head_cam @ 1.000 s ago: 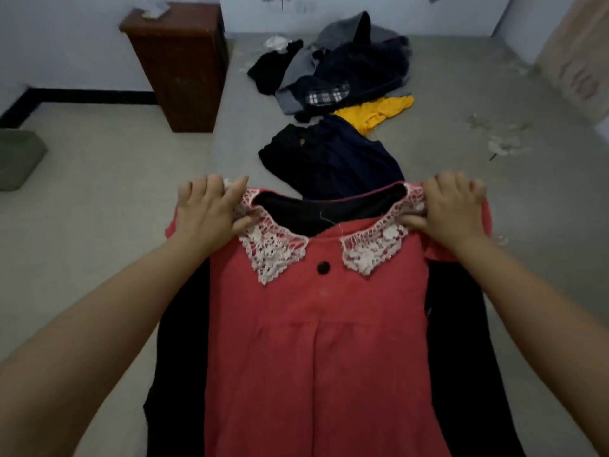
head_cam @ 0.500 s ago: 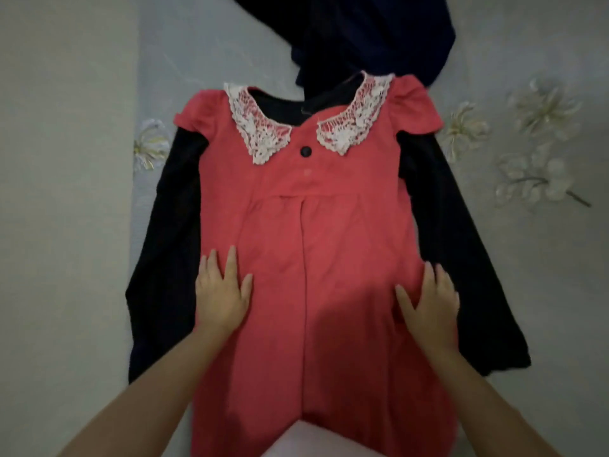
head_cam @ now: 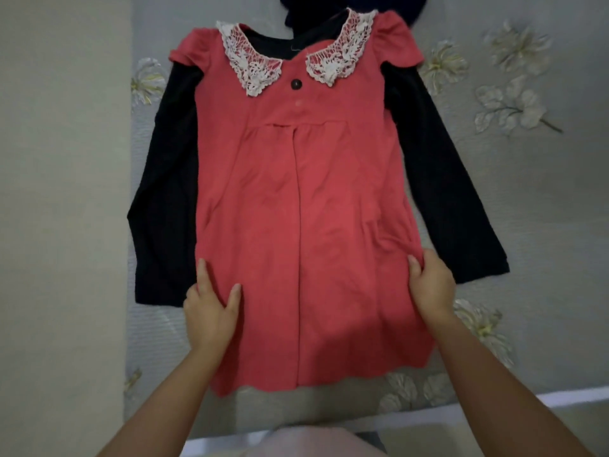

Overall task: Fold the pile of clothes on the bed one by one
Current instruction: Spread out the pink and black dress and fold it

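— What are you touching there?
— Your fingers (head_cam: 201, 268) lie on the red dress (head_cam: 296, 209): soft, matt knit cloth. Its lace collar (head_cam: 253, 64) is open, rough white crochet, and the button (head_cam: 296, 83) looks dark and glossy.
— And beneath?
— You see matt black sleeves (head_cam: 164, 209) and a quilted bedspread (head_cam: 543, 199) with faintly shiny embroidered flowers.

Just a grey quilted bedspread (head_cam: 543, 199) with pale embroidered flowers (head_cam: 509, 108) scattered over it, and a plain beige floor (head_cam: 59, 225) running along its left side.
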The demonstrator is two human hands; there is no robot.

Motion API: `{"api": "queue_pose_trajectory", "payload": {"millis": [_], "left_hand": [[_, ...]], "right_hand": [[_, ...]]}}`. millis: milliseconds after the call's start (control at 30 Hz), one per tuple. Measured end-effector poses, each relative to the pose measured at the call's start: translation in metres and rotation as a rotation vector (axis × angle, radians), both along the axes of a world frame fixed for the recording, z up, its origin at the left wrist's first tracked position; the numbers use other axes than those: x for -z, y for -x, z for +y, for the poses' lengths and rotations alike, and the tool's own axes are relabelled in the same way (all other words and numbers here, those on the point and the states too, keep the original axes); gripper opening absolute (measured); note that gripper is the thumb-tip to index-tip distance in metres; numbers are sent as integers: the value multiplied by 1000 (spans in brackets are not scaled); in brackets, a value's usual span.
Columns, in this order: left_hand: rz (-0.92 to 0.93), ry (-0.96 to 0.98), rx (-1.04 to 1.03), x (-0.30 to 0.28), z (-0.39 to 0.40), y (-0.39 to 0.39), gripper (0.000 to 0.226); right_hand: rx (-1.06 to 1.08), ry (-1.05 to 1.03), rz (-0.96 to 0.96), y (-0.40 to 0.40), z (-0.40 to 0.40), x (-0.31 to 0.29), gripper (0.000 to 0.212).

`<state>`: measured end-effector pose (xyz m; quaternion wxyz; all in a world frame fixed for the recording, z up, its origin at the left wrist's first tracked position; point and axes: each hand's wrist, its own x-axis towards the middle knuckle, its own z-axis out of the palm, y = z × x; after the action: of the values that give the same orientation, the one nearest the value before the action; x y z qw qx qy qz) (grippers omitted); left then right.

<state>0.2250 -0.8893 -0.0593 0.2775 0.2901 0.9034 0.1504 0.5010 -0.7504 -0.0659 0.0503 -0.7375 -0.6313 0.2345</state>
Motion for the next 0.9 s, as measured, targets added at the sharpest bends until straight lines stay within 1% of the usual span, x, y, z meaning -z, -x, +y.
{"api": "queue_pose_trajectory", "payload": {"millis": [100,133,200,233,267,300,367,400,467,533,567,600,633,700,767,833,900], "left_hand": [[-71,-43,7,-5,-16,-7,78],[-81,-52,16,-6,-18,-9,79],[-63,-69,21,-9,-22,-13,81],[-50,-72,9,-9,-22,-15,82],[-41,-66,-6,-8,-23,-18,83],[-32,-51,-17,-7,-24,-21,84],[-4,5,-25,-3,-25,-29,83],[10,34,-33,0,-26,-33,81],[21,52,-29,5,-30,-39,76],[43,65,19,6,-38,-41,72],[71,92,51,5,-43,-39,70],[111,125,75,1,-49,-37,68],[159,161,89,-5,-55,-33,66],[260,224,99,-20,-71,-24,62],[331,276,92,-32,-93,-19,61],[352,331,99,-37,-114,-24,61],[320,419,96,-34,-130,-37,61]], "right_hand": [[88,5,160,-21,0,-22,30],[126,43,235,-34,0,-28,31],[242,172,458,-61,-3,-40,28],[279,233,509,-74,-7,-41,27],[254,281,449,-86,-12,-39,26],[209,312,310,-95,-15,-36,27],[165,216,13,-108,-24,-26,30],[164,133,-39,-108,-29,-22,33],[80,12,-34,-102,-43,-13,47],[-48,51,-92,-95,-61,1,64],[-104,88,-135,-93,-68,7,67],[-135,112,-148,-92,-71,8,67],[-150,114,-118,-94,-70,7,64],[-176,62,-72,-102,-61,-3,60],[-183,2,-89,-118,-53,-13,58],[-228,16,-114,-135,-55,-20,58],[-297,125,-127,-147,-65,-21,60]]}}
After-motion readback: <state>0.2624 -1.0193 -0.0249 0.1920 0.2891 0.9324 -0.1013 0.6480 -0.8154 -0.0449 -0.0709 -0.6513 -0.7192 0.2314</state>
